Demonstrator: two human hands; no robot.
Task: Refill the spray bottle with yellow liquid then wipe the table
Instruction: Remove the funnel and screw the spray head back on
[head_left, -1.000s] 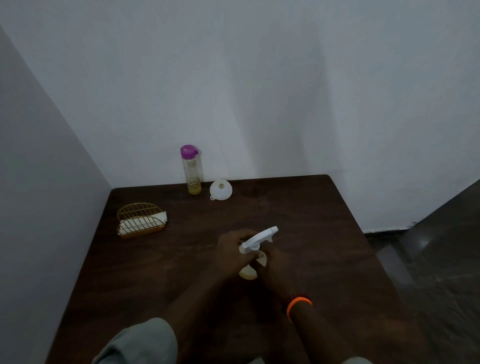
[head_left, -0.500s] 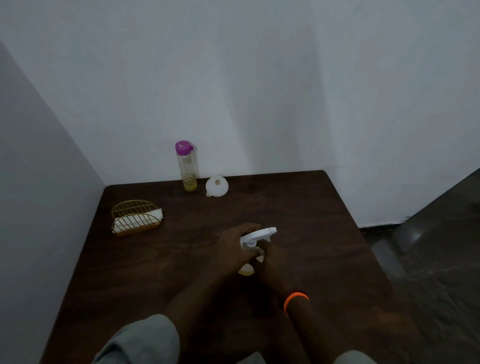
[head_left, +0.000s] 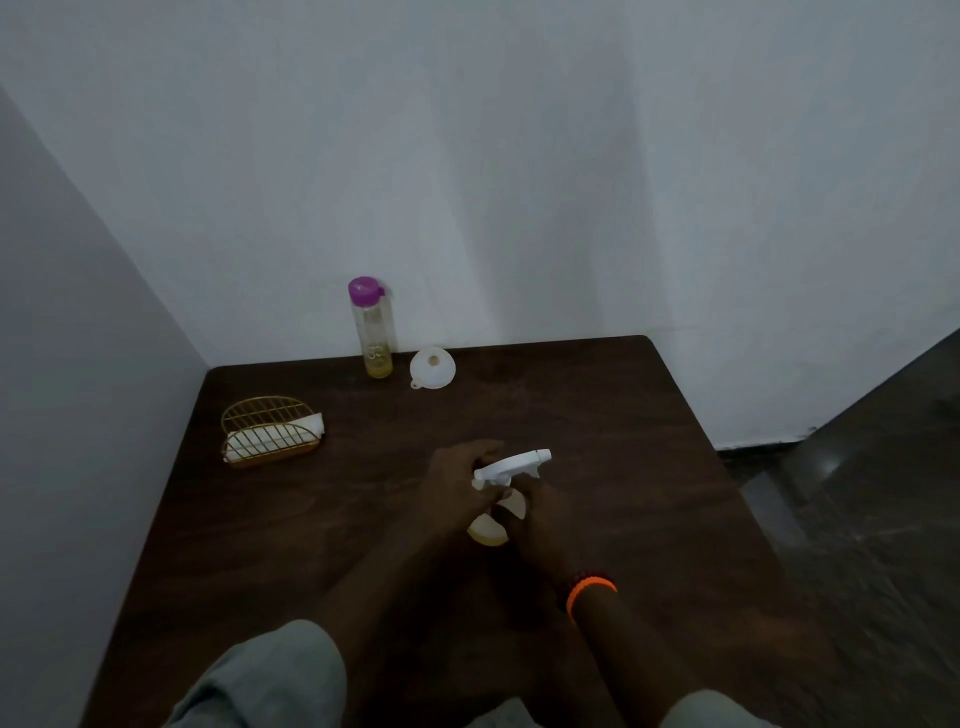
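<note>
Both hands on the spray bottle (head_left: 491, 522), which stands mid-table, well in front of the supply bottle (head_left: 372, 332) at the back edge of the table (head_left: 649, 467). Left hand (head_left: 457, 480) has fingers curled round the white trigger head (head_left: 511, 465) from its left side. Right hand (head_left: 543, 525), orange wristband (head_left: 591, 590), wraps the bottle's body just below the head. A little pale yellow shows at the base. Looks like the unscrewing step; can't tell whether the head is already loose.

Risks, judged from here:
- Base is small and both grips sit high. A hard twist could tip the bottle and spill the yellow liquid onto the table.
- If the head pops free suddenly, the dip tube may flick drops.
- Funnel (head_left: 432, 368) lies just right of the supply bottle, far from the hands. Pouring without it into the narrow neck would likely splash.
- Supply bottle is tall and thin with its purple cap on; a careless reach could knock it over.
- Light is dim, so the fill level is hard to read and overfilling is possible.

Wire holder (head_left: 270, 434) with white cloths sits left of and in front of the supply bottle, untouched.

Versus half a second ago: same grips, same spot. Nozzle points right and away as before, the head perhaps turned slightly. The back-of-table items are unmoved.
</note>
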